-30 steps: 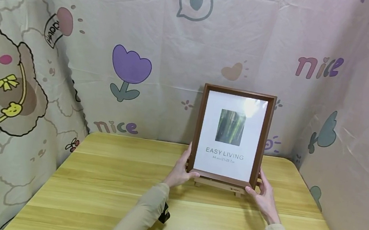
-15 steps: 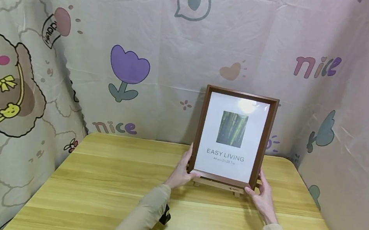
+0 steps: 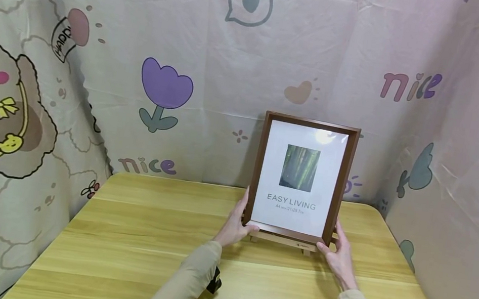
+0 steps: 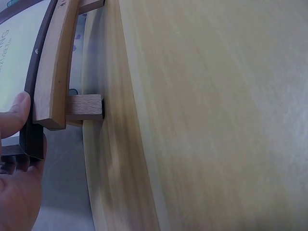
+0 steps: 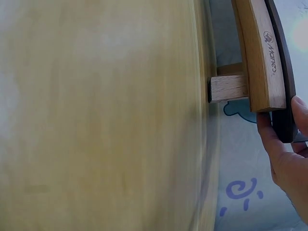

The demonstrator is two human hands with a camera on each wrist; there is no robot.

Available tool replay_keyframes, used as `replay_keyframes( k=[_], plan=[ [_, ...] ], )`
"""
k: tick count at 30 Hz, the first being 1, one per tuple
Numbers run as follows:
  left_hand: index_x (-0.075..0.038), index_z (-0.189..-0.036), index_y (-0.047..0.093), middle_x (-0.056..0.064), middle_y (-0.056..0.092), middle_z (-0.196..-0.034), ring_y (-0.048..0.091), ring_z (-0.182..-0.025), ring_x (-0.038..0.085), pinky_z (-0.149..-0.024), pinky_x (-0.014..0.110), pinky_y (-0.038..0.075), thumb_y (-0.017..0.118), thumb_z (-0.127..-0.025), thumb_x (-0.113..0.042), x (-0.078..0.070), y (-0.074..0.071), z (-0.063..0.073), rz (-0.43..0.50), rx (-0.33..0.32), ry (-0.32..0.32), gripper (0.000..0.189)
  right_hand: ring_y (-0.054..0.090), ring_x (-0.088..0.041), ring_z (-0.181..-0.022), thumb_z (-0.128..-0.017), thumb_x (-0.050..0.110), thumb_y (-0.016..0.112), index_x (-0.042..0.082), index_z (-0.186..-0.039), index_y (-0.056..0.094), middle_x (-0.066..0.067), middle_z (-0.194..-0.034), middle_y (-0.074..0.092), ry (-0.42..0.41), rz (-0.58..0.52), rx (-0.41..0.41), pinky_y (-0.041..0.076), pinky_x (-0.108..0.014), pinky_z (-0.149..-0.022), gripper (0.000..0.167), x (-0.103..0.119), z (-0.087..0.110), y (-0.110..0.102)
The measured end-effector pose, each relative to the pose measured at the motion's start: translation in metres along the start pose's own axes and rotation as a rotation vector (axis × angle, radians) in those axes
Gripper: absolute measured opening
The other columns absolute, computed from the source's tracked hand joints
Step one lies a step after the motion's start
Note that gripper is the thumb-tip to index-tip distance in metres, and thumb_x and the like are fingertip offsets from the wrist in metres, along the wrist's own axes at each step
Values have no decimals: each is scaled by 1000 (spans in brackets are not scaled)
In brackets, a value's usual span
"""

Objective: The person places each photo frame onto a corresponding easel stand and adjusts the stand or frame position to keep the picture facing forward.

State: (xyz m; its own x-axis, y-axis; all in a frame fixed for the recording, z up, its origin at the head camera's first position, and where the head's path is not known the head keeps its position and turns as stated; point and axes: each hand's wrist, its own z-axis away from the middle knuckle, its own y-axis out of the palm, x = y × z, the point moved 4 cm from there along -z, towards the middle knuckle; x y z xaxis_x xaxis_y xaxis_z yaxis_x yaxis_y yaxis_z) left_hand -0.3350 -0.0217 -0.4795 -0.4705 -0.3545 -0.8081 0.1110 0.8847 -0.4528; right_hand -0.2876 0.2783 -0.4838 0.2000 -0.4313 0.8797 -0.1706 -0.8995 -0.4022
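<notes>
The left hand [image 3: 234, 226] is clamped on the lower corner of a picture frame [image 3: 299, 193] at its own side, thumb laid over the front edge and fingers passing round behind. Between the two grips, just beneath the frame's bottom rail, runs the pale wooden ledge of a small stand [image 3: 284, 240]; the left wrist view shows the rail close along it, apparently touching, with the corner in the grip jutting past the ledge's end. At the other side the right hand [image 3: 340, 259] is clamped on the opposite lower corner in the same way, thumb in front, fingers behind. The step in hand looks like seating or straightening the frame on that ledge; the next move would seem to call for checking that both corners bear evenly and that the back is supported before either grip loosens, since the support behind is mostly hidden. As for looks, the frame rises upright above the hands: a brown moulding near the left grip, then a white sheet with a small green print [image 3: 299, 168] over the words "EASY LIVING", then a bright glare spot high toward the right, suggesting a glossy cover, and the brown moulding again above the right grip.
</notes>
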Motion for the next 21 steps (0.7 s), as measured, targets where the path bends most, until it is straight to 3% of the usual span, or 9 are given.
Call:
replay_keyframes(
  k=[5, 12, 16, 21],
  plan=[
    [-16, -163, -4, 12, 8, -171, 20, -155, 39, -125, 58, 22, 78, -84, -5, 2, 2, 0, 13, -1, -10, 115, 55, -43, -121, -91, -11, 62, 9, -163, 6, -32, -148, 37, 37, -24, 33, 47, -7, -85, 93, 0, 1, 0],
    [-10, -163, 0, 25, 19, -166, 29, -150, 46, -121, 60, 30, 78, -88, -14, 10, 4, 6, 71, 8, -157, 109, 56, -34, -122, -97, 6, 65, -1, -158, 24, -31, -144, 47, 152, -31, 109, 48, -10, -85, 74, -4, 3, 1],
    [-4, -162, 8, 28, 25, -163, 32, -148, 47, -121, 61, 31, 75, -92, -22, 13, 5, 9, 50, 23, -208, 99, 60, -37, -122, -98, 11, 65, 0, -157, 26, -36, -142, 49, 199, -51, 135, 49, -12, -84, 72, -6, 2, 3],
    [7, -156, 17, 35, 32, -157, 35, -145, 50, -120, 63, 30, 68, -97, -30, 16, 7, 12, -10, 48, -210, 86, 57, -43, -127, -98, 11, 64, 3, -159, 22, -40, -144, 47, 225, -71, 144, 49, -12, -84, 74, -8, 2, 4]
  ],
)
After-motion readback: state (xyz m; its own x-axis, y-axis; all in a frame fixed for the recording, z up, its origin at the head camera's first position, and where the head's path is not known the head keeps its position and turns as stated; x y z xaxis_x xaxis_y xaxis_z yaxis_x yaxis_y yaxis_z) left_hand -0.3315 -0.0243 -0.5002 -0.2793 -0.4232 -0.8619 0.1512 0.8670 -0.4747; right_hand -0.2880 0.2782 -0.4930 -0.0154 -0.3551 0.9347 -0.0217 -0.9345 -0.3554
